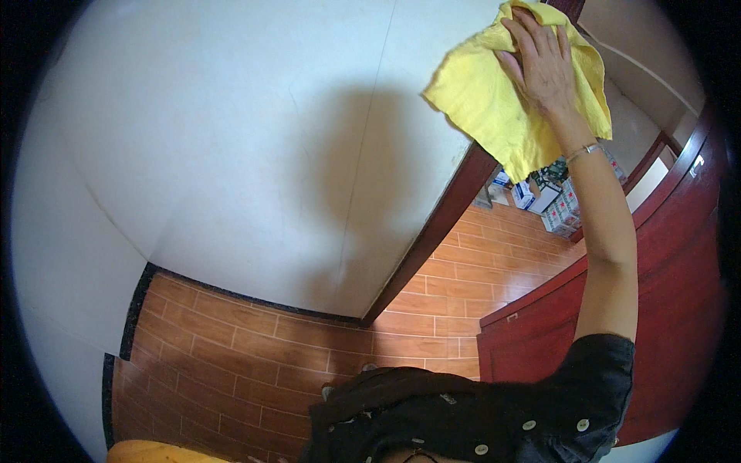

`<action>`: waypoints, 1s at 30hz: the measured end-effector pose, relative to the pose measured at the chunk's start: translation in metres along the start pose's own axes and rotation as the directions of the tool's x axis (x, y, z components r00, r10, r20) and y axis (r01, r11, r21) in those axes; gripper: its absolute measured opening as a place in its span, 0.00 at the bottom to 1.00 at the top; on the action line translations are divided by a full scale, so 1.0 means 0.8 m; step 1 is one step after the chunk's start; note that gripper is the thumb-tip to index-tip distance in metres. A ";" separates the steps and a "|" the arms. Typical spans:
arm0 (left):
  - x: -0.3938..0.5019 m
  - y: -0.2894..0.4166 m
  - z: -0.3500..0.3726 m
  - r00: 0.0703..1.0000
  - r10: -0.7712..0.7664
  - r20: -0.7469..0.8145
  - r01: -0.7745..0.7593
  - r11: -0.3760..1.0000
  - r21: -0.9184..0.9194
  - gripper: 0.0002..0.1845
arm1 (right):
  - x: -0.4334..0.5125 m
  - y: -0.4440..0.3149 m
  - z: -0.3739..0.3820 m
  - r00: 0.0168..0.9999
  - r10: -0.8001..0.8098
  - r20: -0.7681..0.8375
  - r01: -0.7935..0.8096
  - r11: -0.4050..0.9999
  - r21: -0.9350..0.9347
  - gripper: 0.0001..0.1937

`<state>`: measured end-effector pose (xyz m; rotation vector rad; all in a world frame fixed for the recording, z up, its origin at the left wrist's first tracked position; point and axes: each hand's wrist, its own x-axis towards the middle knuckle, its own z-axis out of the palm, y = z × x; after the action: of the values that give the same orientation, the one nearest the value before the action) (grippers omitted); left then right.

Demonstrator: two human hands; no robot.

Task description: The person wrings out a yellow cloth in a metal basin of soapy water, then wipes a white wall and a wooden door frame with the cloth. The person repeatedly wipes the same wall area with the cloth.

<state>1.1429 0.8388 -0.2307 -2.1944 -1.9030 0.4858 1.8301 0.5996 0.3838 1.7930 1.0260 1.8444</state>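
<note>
High on the right, my right hand [544,72] presses a yellow cloth [480,87] with its fingers spread and partly folded into the fabric. The cloth spans the edge of the white wall [231,144] and the dark red wooden door frame [431,231], hiding part of the frame. Its lower corner hangs loose over the doorway. A bracelet circles my right wrist. My left hand is out of view. The shadow of my head falls on the wall before me.
A dark red door [666,301] stands swung open at the right, beside my arm. Beyond the doorway, several cartons [561,208] sit on the wood-look tile floor [463,278]. Black skirting [255,301] runs along the wall's foot. A yellow-orange object [162,451] shows at bottom left.
</note>
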 end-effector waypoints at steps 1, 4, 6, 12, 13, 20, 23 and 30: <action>0.000 -0.001 0.007 1.000 0.006 0.001 -0.006 1.000 -0.005 0.49 | 0.002 -0.002 0.006 0.996 0.011 -0.083 -0.006 0.998 0.065 0.25; -0.006 -0.001 0.026 1.000 0.022 0.016 -0.022 1.000 -0.021 0.49 | -0.040 -0.042 0.018 0.992 0.051 0.116 -0.046 0.998 -0.047 0.19; -0.009 0.000 0.032 0.999 0.031 0.023 -0.030 0.999 -0.029 0.49 | -0.103 -0.090 0.012 0.961 -0.058 0.271 0.041 0.997 0.070 0.08; -0.008 0.007 0.026 0.999 0.047 -0.013 -0.047 0.997 -0.059 0.49 | -0.228 -0.208 -0.031 0.692 -0.383 0.612 0.217 0.919 0.330 0.29; -0.008 0.009 0.025 0.998 0.053 -0.018 -0.054 0.997 -0.058 0.49 | -0.227 -0.203 -0.039 0.644 -0.349 0.681 0.139 0.929 0.344 0.31; -0.003 0.007 0.019 0.995 0.093 -0.042 -0.095 0.995 -0.039 0.49 | -0.163 -0.164 -0.045 0.873 -0.047 0.486 0.022 0.998 0.059 0.28; -0.006 0.006 0.016 0.994 0.108 -0.020 -0.109 0.993 -0.050 0.49 | -0.184 -0.207 -0.049 0.504 -0.175 0.846 0.057 0.984 0.170 0.29; -0.001 0.007 0.014 0.992 0.125 -0.018 -0.126 0.991 -0.046 0.49 | -0.193 -0.182 -0.038 0.759 -0.089 0.645 -0.002 0.990 0.139 0.32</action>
<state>1.1438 0.8367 -0.2427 -2.3517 -1.7941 0.4475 1.7876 0.5804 0.1744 2.2220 0.9000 0.9782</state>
